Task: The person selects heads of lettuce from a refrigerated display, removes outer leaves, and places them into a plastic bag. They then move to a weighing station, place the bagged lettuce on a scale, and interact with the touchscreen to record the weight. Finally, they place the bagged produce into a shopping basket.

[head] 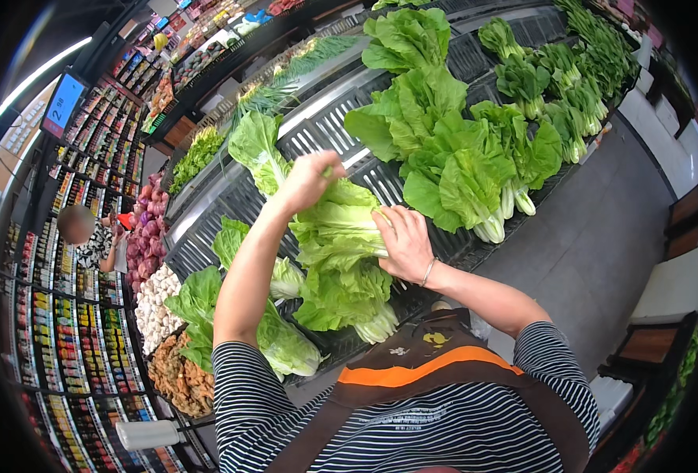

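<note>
My right hand (pixel 407 243), with a bracelet at the wrist, grips the pale stem end of a leafy lettuce-like green (pixel 349 222). That head lies across the black slatted display rack (pixel 378 177). Above its leaves is my left hand (pixel 313 180), fingers curled, with a small bit of green at them; whether it grips a leaf is unclear. Another leafy head (pixel 349 301) lies just below, its white stems towards me. A long pale-green cabbage head (pixel 260 154) rests beyond my left hand, and more cabbages (pixel 290 346) lie below my left forearm.
Leafy greens (pixel 473 171) are piled on the rack at the right, with bunched greens (pixel 523 80) beyond. Garlic (pixel 157 304), red onions (pixel 148 230) and knobbly ginger-like roots (pixel 177 378) border the left. A person (pixel 95 236) stands past the onions. A price display (pixel 64 105) hangs at upper left.
</note>
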Available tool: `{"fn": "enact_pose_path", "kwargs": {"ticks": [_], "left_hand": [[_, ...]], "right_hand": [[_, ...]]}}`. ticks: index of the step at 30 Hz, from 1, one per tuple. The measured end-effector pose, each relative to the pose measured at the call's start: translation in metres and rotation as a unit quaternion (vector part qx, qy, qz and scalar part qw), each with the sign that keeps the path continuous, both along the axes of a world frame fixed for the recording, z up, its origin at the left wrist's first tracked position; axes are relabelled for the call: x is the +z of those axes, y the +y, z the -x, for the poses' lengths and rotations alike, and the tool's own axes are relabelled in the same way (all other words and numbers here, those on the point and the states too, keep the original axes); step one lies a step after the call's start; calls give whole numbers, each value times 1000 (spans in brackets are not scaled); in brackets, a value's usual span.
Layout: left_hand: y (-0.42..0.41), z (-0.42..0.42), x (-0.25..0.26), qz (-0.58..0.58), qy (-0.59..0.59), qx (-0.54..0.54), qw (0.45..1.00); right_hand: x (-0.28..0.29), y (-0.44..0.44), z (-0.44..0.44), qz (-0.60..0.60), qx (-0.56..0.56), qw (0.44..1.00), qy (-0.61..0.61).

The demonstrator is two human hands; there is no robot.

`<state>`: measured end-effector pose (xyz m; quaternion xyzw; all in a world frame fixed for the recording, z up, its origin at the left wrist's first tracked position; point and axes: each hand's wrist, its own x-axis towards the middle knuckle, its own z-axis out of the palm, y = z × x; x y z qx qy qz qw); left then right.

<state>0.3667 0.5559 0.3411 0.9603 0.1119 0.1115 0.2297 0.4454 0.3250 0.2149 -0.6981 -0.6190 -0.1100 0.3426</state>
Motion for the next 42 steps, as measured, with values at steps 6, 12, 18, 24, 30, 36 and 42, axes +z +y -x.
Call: {"fn": "enact_pose_path", "kwargs": {"ticks": [6, 12, 18, 24, 30, 36, 42], "left_hand": [[14, 18, 26, 231, -49, 112, 965], [31, 48, 59, 623, -331, -72, 705], [5, 84, 77, 768, -374, -197, 481], [-31, 110, 38, 720, -357, -113, 583], [-74, 154, -9, 754, -362, -52, 545], [-108, 200, -63, 784, -397, 43, 475], [-122, 209, -86, 793, -413, 89, 439]], "right_hand": [[-5, 0, 2, 0, -13, 1000, 12], [-12, 8, 1, -3, -35, 996, 83], [-51, 56, -7, -37, -95, 942, 320], [-107, 88, -22, -60, -88, 922, 373], [-128, 80, -47, 66, -61, 902, 422], [-116, 78, -49, 81, -54, 901, 423], [-93, 81, -36, 25, -10, 939, 343]]}}
